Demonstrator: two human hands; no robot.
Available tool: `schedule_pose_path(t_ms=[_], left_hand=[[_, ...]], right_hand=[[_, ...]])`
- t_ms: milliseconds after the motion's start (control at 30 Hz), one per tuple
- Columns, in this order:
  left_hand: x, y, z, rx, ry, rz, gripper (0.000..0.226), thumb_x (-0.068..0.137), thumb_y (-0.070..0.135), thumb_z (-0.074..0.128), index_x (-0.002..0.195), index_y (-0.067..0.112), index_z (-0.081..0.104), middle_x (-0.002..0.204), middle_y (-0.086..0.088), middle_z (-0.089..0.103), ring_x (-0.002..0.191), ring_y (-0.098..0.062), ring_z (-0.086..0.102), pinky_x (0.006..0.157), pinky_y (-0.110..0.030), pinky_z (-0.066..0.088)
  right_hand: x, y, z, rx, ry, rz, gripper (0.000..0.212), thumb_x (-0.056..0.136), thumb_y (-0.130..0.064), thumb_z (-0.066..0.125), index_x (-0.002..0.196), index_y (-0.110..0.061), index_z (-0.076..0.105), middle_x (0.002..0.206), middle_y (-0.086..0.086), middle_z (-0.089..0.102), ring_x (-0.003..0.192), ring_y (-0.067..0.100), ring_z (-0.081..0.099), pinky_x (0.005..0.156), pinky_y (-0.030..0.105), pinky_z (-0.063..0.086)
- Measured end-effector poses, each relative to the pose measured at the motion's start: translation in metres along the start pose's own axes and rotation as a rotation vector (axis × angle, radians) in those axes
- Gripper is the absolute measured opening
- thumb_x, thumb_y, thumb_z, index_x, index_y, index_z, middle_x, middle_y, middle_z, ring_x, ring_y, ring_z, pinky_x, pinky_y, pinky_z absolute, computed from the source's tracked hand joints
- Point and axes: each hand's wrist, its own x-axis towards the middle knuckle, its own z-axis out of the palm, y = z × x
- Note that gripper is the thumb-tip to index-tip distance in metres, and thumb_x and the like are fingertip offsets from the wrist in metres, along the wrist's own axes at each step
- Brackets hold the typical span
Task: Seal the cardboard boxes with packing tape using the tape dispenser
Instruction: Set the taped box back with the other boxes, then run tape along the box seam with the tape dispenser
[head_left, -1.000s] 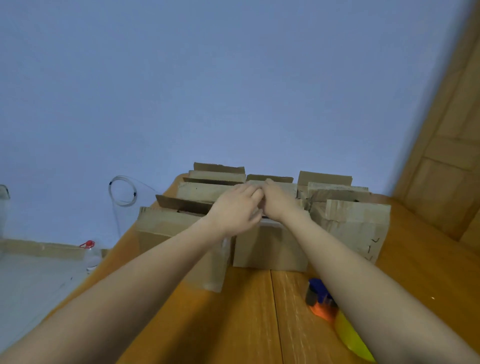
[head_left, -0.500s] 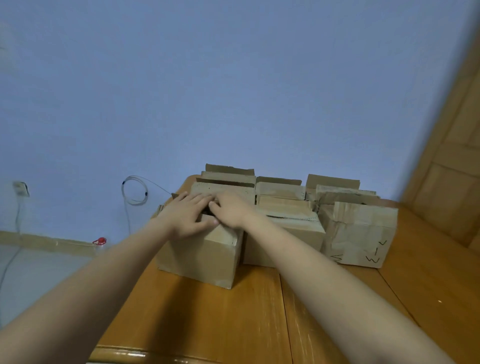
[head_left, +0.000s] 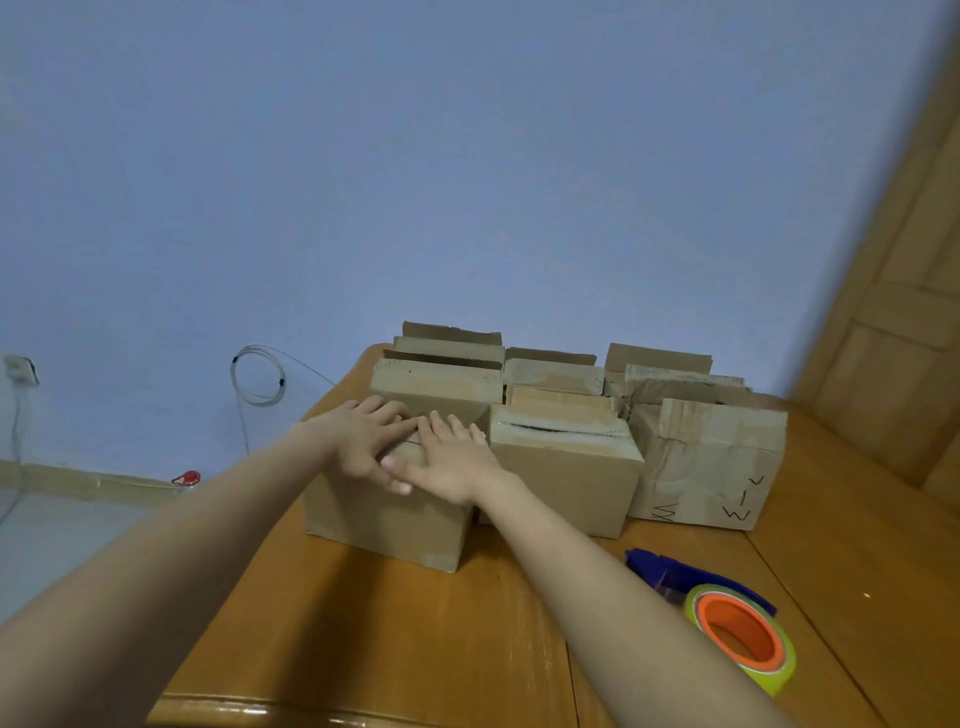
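Several brown cardboard boxes stand grouped on a wooden table (head_left: 395, 639). The front left box (head_left: 384, 519) has both my hands pressed flat on its top flaps. My left hand (head_left: 371, 439) lies on the left flap, my right hand (head_left: 449, 457) on the right flap, thumbs overlapping at the front edge. Neither hand grips anything. The blue tape dispenser (head_left: 727, 618), with an orange core and a yellowish tape roll, lies on the table at the lower right, apart from my right forearm.
A middle front box (head_left: 561, 467) shows a slit along its top seam. A right front box (head_left: 706, 462) carries black marks. More boxes with raised flaps stand behind. A coiled cable (head_left: 258, 382) hangs on the blue wall. A wooden door (head_left: 904, 338) is at the right.
My hands moved from the middle box to the front left box and flattened its flaps. The view dropped, so the tape dispenser shows again at the lower right.
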Motion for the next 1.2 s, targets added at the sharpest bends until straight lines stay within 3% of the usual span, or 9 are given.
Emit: schedule_pose_path(t_ms=[133,200,300,400,767,933,1200], left_hand=[[0.003,-0.002,0.004,-0.027,-0.052,-0.036,0.096,0.083,0.073,0.045,0.154,0.024,0.002,0.161,-0.004,0.002,0.148,-0.028,0.000,0.118,-0.046,0.006],[0.001,-0.001,0.009,-0.076,-0.052,-0.064,0.101,0.077,0.080,0.036,0.154,0.025,0.000,0.162,0.000,-0.003,0.148,-0.026,-0.001,0.118,-0.047,0.004],[-0.008,0.001,0.013,-0.080,0.002,-0.065,0.131,0.042,0.098,0.005,0.153,0.028,0.006,0.159,0.002,0.014,0.142,-0.022,0.017,0.113,-0.042,0.016],[-0.018,0.005,0.020,-0.104,0.077,-0.090,0.143,0.031,0.101,-0.015,0.152,0.030,0.012,0.153,0.003,0.024,0.135,-0.021,0.025,0.109,-0.041,0.022],[-0.059,0.058,0.023,-0.095,0.173,-0.137,0.131,0.039,0.097,-0.019,0.151,0.033,0.004,0.152,0.000,0.027,0.133,-0.024,0.028,0.108,-0.044,0.026],[-0.065,0.098,0.015,-0.083,0.158,-0.117,0.131,0.041,0.095,-0.022,0.152,0.030,0.001,0.158,-0.008,0.016,0.142,-0.035,0.019,0.110,-0.053,0.022],[-0.056,0.145,0.000,-0.108,0.178,-0.044,0.129,0.042,0.093,-0.025,0.152,0.030,0.000,0.160,-0.008,0.015,0.143,-0.037,0.017,0.112,-0.056,0.020]], right_hand=[[0.001,-0.001,-0.002,-0.054,-0.059,-0.004,0.109,0.078,-0.079,0.041,0.153,-0.015,-0.005,0.160,0.007,-0.010,0.146,0.030,-0.010,0.115,0.054,-0.008],[0.002,-0.002,-0.001,-0.068,-0.057,-0.004,0.110,0.077,-0.078,0.045,0.153,-0.016,-0.005,0.160,0.006,-0.010,0.146,0.032,-0.009,0.114,0.057,-0.008],[0.000,-0.002,0.000,-0.054,-0.038,-0.039,0.108,0.078,-0.075,0.049,0.153,-0.017,-0.003,0.160,0.006,-0.007,0.146,0.032,-0.006,0.114,0.056,-0.006],[-0.005,-0.002,0.000,-0.063,-0.030,-0.090,0.108,0.078,-0.073,0.051,0.153,-0.016,-0.002,0.160,0.006,-0.004,0.146,0.031,-0.005,0.115,0.055,-0.005],[-0.069,0.007,-0.003,-0.106,-0.045,-0.201,0.105,0.081,-0.072,0.048,0.153,-0.014,-0.002,0.161,0.003,-0.004,0.147,0.025,-0.004,0.117,0.052,-0.001],[-0.109,0.025,-0.005,-0.104,-0.037,-0.181,0.102,0.081,-0.073,0.045,0.152,-0.017,-0.003,0.160,0.000,-0.006,0.147,0.022,-0.006,0.118,0.049,-0.003],[-0.152,0.061,-0.011,-0.095,-0.054,-0.129,0.101,0.078,-0.077,0.036,0.152,-0.022,-0.006,0.160,-0.004,-0.011,0.146,0.016,-0.010,0.118,0.042,-0.007]])
